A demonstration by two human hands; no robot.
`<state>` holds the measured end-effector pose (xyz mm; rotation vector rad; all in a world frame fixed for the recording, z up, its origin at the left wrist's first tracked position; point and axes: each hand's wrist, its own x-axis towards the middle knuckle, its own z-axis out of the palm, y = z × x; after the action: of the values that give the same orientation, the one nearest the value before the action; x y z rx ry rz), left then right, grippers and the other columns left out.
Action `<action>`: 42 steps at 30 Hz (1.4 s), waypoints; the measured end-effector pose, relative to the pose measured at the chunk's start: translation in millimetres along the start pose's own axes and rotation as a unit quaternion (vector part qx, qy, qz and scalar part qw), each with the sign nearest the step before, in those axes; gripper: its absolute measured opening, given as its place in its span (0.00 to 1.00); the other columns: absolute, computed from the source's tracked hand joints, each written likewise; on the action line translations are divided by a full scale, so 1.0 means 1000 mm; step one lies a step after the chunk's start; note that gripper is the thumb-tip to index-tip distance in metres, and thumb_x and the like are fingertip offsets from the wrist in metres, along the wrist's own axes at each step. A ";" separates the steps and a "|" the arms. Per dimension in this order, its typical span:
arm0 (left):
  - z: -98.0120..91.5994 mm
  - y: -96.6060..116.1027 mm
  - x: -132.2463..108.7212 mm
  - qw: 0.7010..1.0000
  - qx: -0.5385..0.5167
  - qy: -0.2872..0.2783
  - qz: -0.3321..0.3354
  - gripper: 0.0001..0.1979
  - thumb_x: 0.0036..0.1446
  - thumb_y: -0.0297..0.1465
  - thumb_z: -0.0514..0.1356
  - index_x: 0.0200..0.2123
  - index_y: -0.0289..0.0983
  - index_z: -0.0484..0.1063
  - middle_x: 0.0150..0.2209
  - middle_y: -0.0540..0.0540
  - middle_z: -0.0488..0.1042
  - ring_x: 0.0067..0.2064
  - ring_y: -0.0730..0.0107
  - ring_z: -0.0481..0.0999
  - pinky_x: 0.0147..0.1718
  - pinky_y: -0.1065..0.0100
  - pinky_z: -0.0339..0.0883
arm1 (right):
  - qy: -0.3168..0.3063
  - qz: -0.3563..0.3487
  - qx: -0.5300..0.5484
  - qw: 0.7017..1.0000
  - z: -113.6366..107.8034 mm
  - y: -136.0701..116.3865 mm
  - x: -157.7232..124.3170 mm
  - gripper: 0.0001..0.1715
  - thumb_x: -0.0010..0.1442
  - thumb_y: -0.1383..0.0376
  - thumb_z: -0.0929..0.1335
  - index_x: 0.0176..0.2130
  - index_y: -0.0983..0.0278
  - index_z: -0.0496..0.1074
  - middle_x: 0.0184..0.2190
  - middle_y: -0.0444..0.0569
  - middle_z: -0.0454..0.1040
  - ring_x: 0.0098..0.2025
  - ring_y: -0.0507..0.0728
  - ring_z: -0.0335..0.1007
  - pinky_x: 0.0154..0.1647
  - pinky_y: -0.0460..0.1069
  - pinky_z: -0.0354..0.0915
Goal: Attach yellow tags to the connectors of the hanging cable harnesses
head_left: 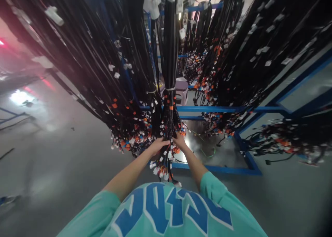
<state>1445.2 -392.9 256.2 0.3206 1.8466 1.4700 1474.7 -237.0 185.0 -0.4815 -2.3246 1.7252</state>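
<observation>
A thick bundle of black wire harnesses (pixel 170 64) hangs straight down in front of me, with a pale tie around it above its branching part. My left hand (pixel 158 145) is closed around the left side of the bundle near its lower end, thumb lying across the front. From the right, my right hand (pixel 180 140) grips the same bundle, its fingers partly hidden behind the wires. Below my hands, loose wire ends with white connectors (pixel 163 171) fan out toward my shirt. Orange connectors (pixel 176 150) show beside my right hand.
More black harness bundles (pixel 85 57) hang at the left, and others (pixel 233 67) at the right. A blue metal frame (pixel 220 109) crosses behind my hands and has a floor-level bar. A light plastic stool (pixel 182 88) stands behind the bundle. Green wire (pixel 211 154) lies on the floor.
</observation>
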 end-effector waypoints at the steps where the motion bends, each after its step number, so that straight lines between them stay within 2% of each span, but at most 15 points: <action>1: -0.007 0.001 0.000 1.000 0.009 0.000 0.001 0.19 0.41 0.39 0.66 0.34 0.30 0.74 0.26 0.44 0.75 0.26 0.68 0.73 0.30 0.67 0.67 | -0.004 0.016 0.008 1.000 0.000 -0.004 0.000 0.19 0.45 0.56 0.70 0.36 0.64 0.71 0.36 0.52 0.73 0.42 0.61 0.66 0.47 0.56 0.60; 5: -0.047 0.003 0.006 0.997 0.082 0.008 0.005 0.15 0.40 0.36 0.65 0.31 0.31 0.74 0.27 0.45 0.76 0.29 0.66 0.74 0.34 0.67 0.67 | -0.033 0.093 0.103 0.990 -0.013 -0.013 -0.015 0.17 0.40 0.57 0.74 0.26 0.64 0.68 0.25 0.45 0.70 0.35 0.57 0.66 0.39 0.51 0.62; 9: -0.074 0.002 0.021 0.985 0.171 0.013 0.029 0.14 0.44 0.35 0.62 0.33 0.32 0.74 0.31 0.45 0.76 0.36 0.61 0.74 0.41 0.63 0.65 | -0.059 0.163 0.274 0.946 -0.019 -0.030 -0.036 0.18 0.46 0.55 0.71 0.26 0.65 0.65 0.19 0.42 0.65 0.23 0.50 0.60 0.26 0.45 0.59; 13: -0.068 -0.001 0.023 0.970 0.229 0.017 0.073 0.19 0.43 0.27 0.61 0.42 0.33 0.72 0.45 0.43 0.74 0.50 0.55 0.70 0.54 0.60 0.57 | -0.088 0.218 0.422 0.876 -0.019 -0.060 -0.049 0.19 0.58 0.54 0.63 0.24 0.64 0.57 0.14 0.38 0.54 0.15 0.46 0.49 0.17 0.43 0.56; 15: -0.058 -0.003 0.015 0.966 0.239 0.024 0.093 0.24 0.42 0.24 0.61 0.47 0.34 0.70 0.53 0.41 0.69 0.58 0.55 0.63 0.59 0.61 0.49 | -0.091 0.223 0.473 0.848 -0.020 -0.076 -0.053 0.19 0.63 0.57 0.58 0.24 0.64 0.56 0.15 0.38 0.54 0.14 0.45 0.48 0.15 0.41 0.56; 17: -0.049 -0.005 0.004 0.966 0.236 0.023 0.104 0.24 0.43 0.24 0.60 0.48 0.34 0.69 0.57 0.40 0.64 0.61 0.56 0.57 0.62 0.62 0.45 | -0.089 0.232 0.550 0.798 -0.022 -0.090 -0.054 0.20 0.66 0.59 0.55 0.25 0.64 0.55 0.16 0.38 0.54 0.14 0.44 0.49 0.14 0.39 0.56; 19: -0.042 -0.005 -0.009 0.970 0.222 0.005 0.102 0.22 0.46 0.25 0.59 0.47 0.35 0.69 0.56 0.40 0.65 0.60 0.57 0.59 0.61 0.61 0.48 | -0.087 0.251 0.641 0.720 -0.023 -0.102 -0.055 0.20 0.67 0.59 0.53 0.25 0.64 0.54 0.15 0.38 0.55 0.13 0.44 0.50 0.13 0.38 0.55; 21: -0.037 -0.004 -0.023 0.975 0.202 -0.029 0.089 0.17 0.50 0.28 0.57 0.45 0.34 0.69 0.50 0.40 0.70 0.54 0.58 0.68 0.55 0.60 0.58 | -0.083 0.257 0.713 0.647 -0.023 -0.111 -0.055 0.18 0.66 0.60 0.55 0.26 0.63 0.54 0.15 0.38 0.56 0.13 0.44 0.53 0.12 0.37 0.56; 24: -0.033 0.003 -0.043 0.987 0.105 -0.114 0.043 0.15 0.55 0.34 0.54 0.44 0.33 0.69 0.42 0.40 0.75 0.41 0.64 0.76 0.43 0.63 0.68 | -0.066 0.241 0.759 0.602 -0.019 -0.121 -0.055 0.16 0.66 0.61 0.56 0.26 0.62 0.52 0.15 0.37 0.56 0.13 0.44 0.55 0.12 0.37 0.56; 26: -0.033 0.012 -0.056 0.986 -0.012 -0.168 0.004 0.17 0.54 0.36 0.56 0.44 0.33 0.68 0.38 0.40 0.75 0.36 0.66 0.77 0.38 0.65 0.69 | -0.060 0.229 0.768 0.595 -0.016 -0.126 -0.056 0.16 0.65 0.62 0.57 0.26 0.62 0.52 0.15 0.37 0.56 0.14 0.44 0.56 0.13 0.37 0.57; 28: -0.034 0.022 -0.068 0.974 -0.106 -0.199 -0.023 0.17 0.51 0.36 0.59 0.43 0.32 0.68 0.36 0.41 0.76 0.34 0.65 0.77 0.35 0.65 0.69 | -0.059 0.209 0.763 0.609 -0.012 -0.129 -0.054 0.15 0.65 0.63 0.57 0.26 0.62 0.52 0.15 0.37 0.56 0.15 0.45 0.56 0.15 0.37 0.58; 32: -0.037 0.038 -0.086 0.965 -0.145 -0.215 -0.028 0.16 0.49 0.33 0.61 0.41 0.33 0.68 0.33 0.43 0.76 0.31 0.64 0.77 0.32 0.65 0.70 | -0.039 0.171 0.731 0.660 -0.006 -0.128 -0.049 0.15 0.64 0.64 0.59 0.26 0.62 0.52 0.15 0.36 0.55 0.14 0.45 0.53 0.13 0.38 0.54; 35: -0.040 0.038 -0.094 0.964 -0.142 -0.222 -0.025 0.14 0.49 0.31 0.61 0.40 0.34 0.69 0.33 0.44 0.76 0.29 0.66 0.77 0.30 0.67 0.69 | -0.037 0.163 0.717 0.676 -0.002 -0.126 -0.048 0.14 0.63 0.64 0.59 0.26 0.62 0.52 0.15 0.36 0.54 0.13 0.44 0.50 0.12 0.37 0.52; 38: -0.045 0.028 -0.096 0.968 -0.129 -0.209 -0.043 0.11 0.49 0.28 0.61 0.38 0.34 0.70 0.32 0.45 0.75 0.28 0.69 0.76 0.28 0.70 0.69 | -0.046 0.168 0.724 0.667 0.001 -0.125 -0.055 0.13 0.64 0.66 0.58 0.27 0.63 0.54 0.16 0.36 0.55 0.13 0.43 0.52 0.13 0.36 0.53; 42: -0.057 0.014 -0.086 0.985 -0.114 -0.118 -0.053 0.06 0.48 0.23 0.59 0.33 0.32 0.69 0.28 0.46 0.73 0.25 0.73 0.75 0.25 0.73 0.66 | -0.050 0.205 0.746 0.632 0.002 -0.129 -0.067 0.14 0.67 0.64 0.54 0.30 0.64 0.56 0.16 0.37 0.57 0.14 0.43 0.55 0.13 0.36 0.56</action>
<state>1463.2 -482.0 307.0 0.2677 1.4701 1.4848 1518.1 -298.3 309.8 -0.4871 -0.1025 3.0460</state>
